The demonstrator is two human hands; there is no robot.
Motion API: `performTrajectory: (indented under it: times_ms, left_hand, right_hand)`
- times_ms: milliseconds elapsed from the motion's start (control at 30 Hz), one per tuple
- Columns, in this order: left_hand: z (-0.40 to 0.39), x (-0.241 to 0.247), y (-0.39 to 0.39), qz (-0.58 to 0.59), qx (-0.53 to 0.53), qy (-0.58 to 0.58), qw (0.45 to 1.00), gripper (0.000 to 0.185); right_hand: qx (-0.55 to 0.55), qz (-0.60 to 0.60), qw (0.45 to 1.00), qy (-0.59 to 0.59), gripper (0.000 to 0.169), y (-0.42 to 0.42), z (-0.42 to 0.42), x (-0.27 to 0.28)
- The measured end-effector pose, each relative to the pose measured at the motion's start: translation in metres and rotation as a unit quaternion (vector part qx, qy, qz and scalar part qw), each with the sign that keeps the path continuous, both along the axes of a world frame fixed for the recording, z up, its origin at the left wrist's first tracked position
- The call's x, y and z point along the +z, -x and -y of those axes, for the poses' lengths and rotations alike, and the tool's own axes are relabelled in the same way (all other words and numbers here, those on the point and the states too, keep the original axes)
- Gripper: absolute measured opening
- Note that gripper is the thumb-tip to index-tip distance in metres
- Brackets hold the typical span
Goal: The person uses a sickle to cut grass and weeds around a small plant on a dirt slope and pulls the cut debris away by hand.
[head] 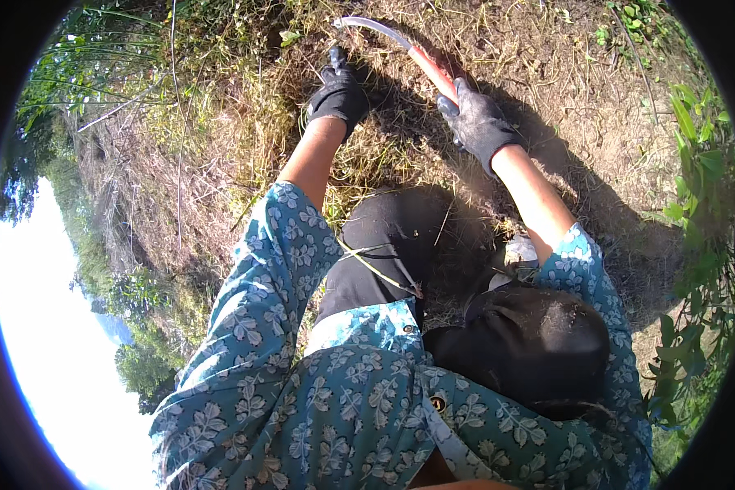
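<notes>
A sickle [429, 66] with a curved metal blade and a red handle lies in the grip of my right hand [478, 119], which wears a dark work glove. Its blade reaches up and to the left, over dry cut grass. My left hand [340, 92], in a black glove, is low over the grass [269, 116], below and left of the blade tip. Its fingers point away from me; whether they pinch any stems cannot be told. A few green stalks [376, 269] lie across my dark trouser leg.
Bare soil with dry litter [588, 92] spreads at the right, bordered by leafy plants [698, 159]. Long thin stems [174, 122] stand at the left. The ground falls away left towards trees [147, 367]. A pale shoe [519, 251] shows between my bent knees.
</notes>
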State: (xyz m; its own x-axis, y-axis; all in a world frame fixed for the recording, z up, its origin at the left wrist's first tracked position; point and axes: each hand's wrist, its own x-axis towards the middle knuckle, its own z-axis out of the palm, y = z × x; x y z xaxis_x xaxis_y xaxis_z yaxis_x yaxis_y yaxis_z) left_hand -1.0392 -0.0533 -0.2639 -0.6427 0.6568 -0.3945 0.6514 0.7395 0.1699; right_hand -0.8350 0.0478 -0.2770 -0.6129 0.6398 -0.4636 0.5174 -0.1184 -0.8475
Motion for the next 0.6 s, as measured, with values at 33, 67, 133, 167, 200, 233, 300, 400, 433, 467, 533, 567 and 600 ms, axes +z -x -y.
performTrajectory:
  times_ms: [33,67,133,167,200,233,300,400,433,467,533,567,600]
  left_hand:
    - [-0.007,-0.003,0.01,0.018,0.009,0.026,0.999,0.078]
    - [-0.011,-0.006,0.017,0.048,0.014,0.052,0.997,0.063]
    - [-0.019,-0.008,0.023,0.067,0.021,0.089,0.994,0.045]
    - [-0.021,-0.009,0.027,0.047,0.015,0.105,0.993,0.043]
    - [-0.011,-0.013,0.038,-0.008,0.014,0.118,0.993,0.041]
    - [-0.002,-0.013,0.042,-0.04,0.017,0.117,0.992,0.039]
    - [0.01,-0.004,0.026,-0.039,-0.001,0.087,0.995,0.034]
    - [0.06,0.023,-0.002,0.005,0.057,0.034,0.998,0.028]
    - [0.078,0.02,-0.012,0.005,0.039,0.067,0.997,0.028]
    - [0.084,0.02,-0.026,0.008,0.007,0.092,0.996,0.028]
    - [0.133,0.01,-0.037,-0.021,-0.033,0.194,0.98,0.029]
    - [0.151,0.005,-0.043,-0.029,-0.029,0.216,0.976,0.028]
    - [0.159,0.0,-0.043,-0.035,-0.023,0.229,0.973,0.027]
  right_hand:
    - [-0.088,-0.053,0.98,0.17,0.03,0.001,0.001,-0.001]
    - [-0.153,-0.085,0.947,0.269,0.031,-0.003,0.001,-0.003]
    - [-0.217,-0.141,0.92,0.294,0.031,-0.006,0.002,-0.018]
    - [-0.224,-0.14,0.918,0.295,0.032,-0.013,0.001,-0.022]
    - [-0.212,-0.13,0.926,0.286,0.034,-0.022,0.011,-0.023]
    - [-0.18,-0.095,0.948,0.246,0.035,-0.039,0.019,-0.025]
    - [-0.076,0.029,0.994,0.073,0.038,-0.086,0.036,-0.03]
    - [-0.034,0.124,0.986,0.104,0.043,-0.142,0.075,-0.012]
    - [-0.102,0.105,0.956,0.255,0.045,-0.153,0.082,-0.011]
    - [-0.311,-0.081,0.796,0.513,0.042,-0.185,0.104,-0.071]
    - [-0.043,-0.202,0.838,0.506,0.036,-0.172,0.078,-0.024]
    - [-0.036,-0.145,0.914,0.377,0.034,-0.157,0.071,-0.009]
    - [-0.029,-0.145,0.952,0.27,0.033,-0.134,0.056,0.001]
